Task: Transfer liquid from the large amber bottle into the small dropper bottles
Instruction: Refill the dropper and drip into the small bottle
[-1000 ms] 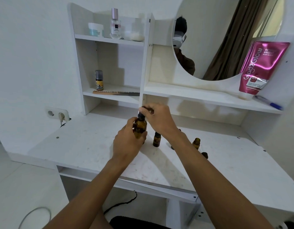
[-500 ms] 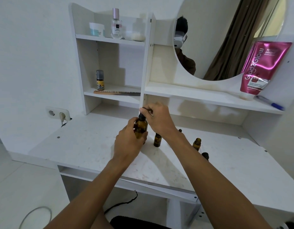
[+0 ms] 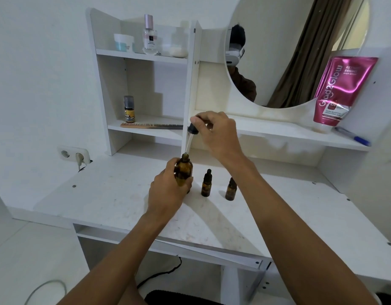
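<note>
The right hand (image 3: 218, 135), pinching the dropper (image 3: 191, 137) now lifted clear, is loading it while the left hand (image 3: 168, 194) is gripping the bottle (image 3: 184, 171), small bottles (image 3: 206, 183) waiting at three o'clock.

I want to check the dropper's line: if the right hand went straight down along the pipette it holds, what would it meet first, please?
Most likely the open mouth of the large amber bottle, held by the left hand. The right hand holds the dropper with its tip just above it, though depth is unclear.
</note>
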